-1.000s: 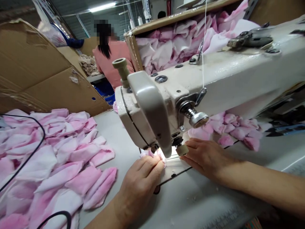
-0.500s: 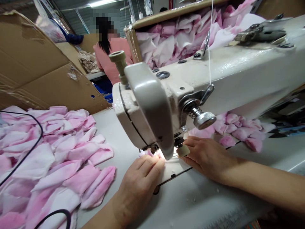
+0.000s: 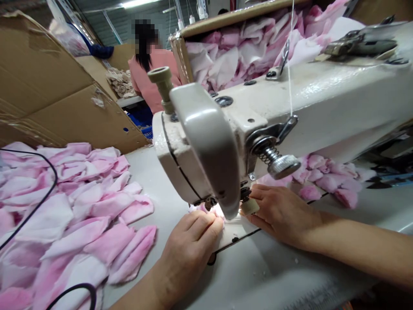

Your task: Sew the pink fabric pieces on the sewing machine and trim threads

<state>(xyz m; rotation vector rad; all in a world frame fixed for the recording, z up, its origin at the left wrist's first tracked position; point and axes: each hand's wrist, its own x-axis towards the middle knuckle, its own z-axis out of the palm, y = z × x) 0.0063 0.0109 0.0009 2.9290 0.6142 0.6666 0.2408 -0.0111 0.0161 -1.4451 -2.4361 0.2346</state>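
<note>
My left hand (image 3: pixel 193 241) is at the front of the sewing machine (image 3: pixel 200 129), closed in a pinch on a small pink-and-white fabric piece (image 3: pixel 202 207) under the lit needle area. Most of that piece is hidden by my fingers and the machine head. Across the needle area, my right hand (image 3: pixel 280 213) lies low over the machine bed (image 3: pixel 230 232) with fingers stretched toward the needle. Its fingertips are partly hidden behind a beige knob (image 3: pixel 250 206); whether they touch the fabric does not show.
Loose pink-and-white fabric pieces (image 3: pixel 74 219) cover the table's left side, crossed by a black cable (image 3: pixel 53 168). Rolled pink pieces (image 3: pixel 325 174) lie beyond my right hand. A cardboard box (image 3: pixel 179 56) full of pink fabric stands behind the machine. A person (image 3: pixel 158 75) is in the background.
The machine appears slightly shifted to the right in the view. Both hands stay nearly in place, the left still pinching the fabric.
</note>
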